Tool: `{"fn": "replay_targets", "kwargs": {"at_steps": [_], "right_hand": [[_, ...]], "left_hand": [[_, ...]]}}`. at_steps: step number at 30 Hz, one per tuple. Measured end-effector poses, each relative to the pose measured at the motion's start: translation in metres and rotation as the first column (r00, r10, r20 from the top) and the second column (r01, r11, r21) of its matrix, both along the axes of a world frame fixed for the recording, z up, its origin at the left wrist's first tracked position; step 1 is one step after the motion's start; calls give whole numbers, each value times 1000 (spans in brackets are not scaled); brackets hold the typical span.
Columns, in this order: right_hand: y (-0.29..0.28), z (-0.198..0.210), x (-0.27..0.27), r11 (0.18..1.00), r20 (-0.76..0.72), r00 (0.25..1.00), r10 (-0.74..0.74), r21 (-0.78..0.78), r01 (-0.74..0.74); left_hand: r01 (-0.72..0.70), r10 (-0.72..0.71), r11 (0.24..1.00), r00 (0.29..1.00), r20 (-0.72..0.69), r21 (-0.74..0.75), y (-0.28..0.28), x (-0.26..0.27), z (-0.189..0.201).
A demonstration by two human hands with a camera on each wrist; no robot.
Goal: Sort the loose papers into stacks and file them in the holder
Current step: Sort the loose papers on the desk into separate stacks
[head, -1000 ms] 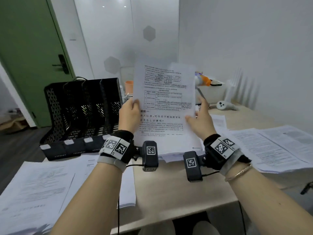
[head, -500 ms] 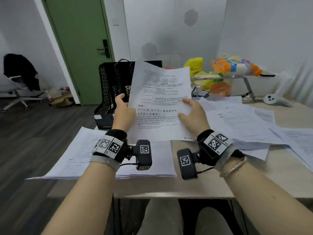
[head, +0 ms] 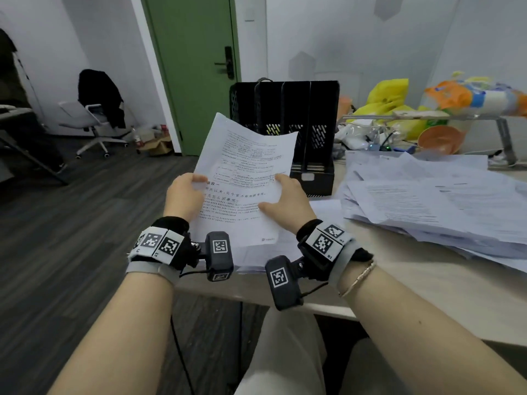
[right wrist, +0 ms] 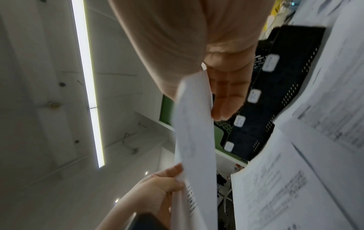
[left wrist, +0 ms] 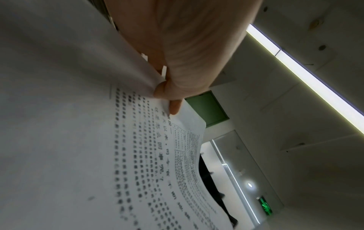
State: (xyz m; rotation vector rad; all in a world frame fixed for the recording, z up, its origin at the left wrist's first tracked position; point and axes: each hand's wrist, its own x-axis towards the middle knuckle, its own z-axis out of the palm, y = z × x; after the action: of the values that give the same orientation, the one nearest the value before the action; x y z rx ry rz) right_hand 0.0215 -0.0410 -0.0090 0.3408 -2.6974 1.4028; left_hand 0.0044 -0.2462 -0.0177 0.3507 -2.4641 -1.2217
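Both hands hold a thin stack of printed papers (head: 245, 178) up in front of me, tilted a little to the left. My left hand (head: 185, 192) pinches its left edge, thumb on the front; the left wrist view shows the thumb (left wrist: 167, 91) clamped on the sheets (left wrist: 78, 147). My right hand (head: 282, 195) grips the right edge, thumb on the print and fingers (right wrist: 226, 96) behind the sheets (right wrist: 193, 132). The black mesh file holder (head: 285, 109) stands on the table just behind the stack, its slots (right wrist: 275, 96) facing me.
A wide heap of loose papers (head: 427, 201) covers the table to the right. More sheets (head: 256, 260) lie under my wrists at the table's (head: 399, 280) left edge. Bags and a bowl crowd a metal stand (head: 504, 138) at the back right. An office chair (head: 94, 121) stands on the floor at left.
My view has swung left, so the holder now sits behind and right of the stack. Both hands keep their hold; the stack has tilted left and sunk a little.
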Motion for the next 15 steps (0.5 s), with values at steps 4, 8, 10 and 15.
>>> {"fn": "replay_targets", "kwargs": {"at_steps": [4,8,10,15], "right_hand": [[-33,-13,3,998,83,995,58,18,-60],[-55,-30,1,993,139,985,99,45,-106],[-61,-38,1,992,152,983,103,61,-114],[-69,-56,2,983,236,967,93,130,-126]], "left_hand": [[-84,87,996,994,70,-37,-34,6,-12],[-111,117,992,987,106,-63,-57,9,-27],[-111,118,992,985,129,-60,-65,9,-36],[-94,103,994,979,175,-59,-75,9,-57]]}}
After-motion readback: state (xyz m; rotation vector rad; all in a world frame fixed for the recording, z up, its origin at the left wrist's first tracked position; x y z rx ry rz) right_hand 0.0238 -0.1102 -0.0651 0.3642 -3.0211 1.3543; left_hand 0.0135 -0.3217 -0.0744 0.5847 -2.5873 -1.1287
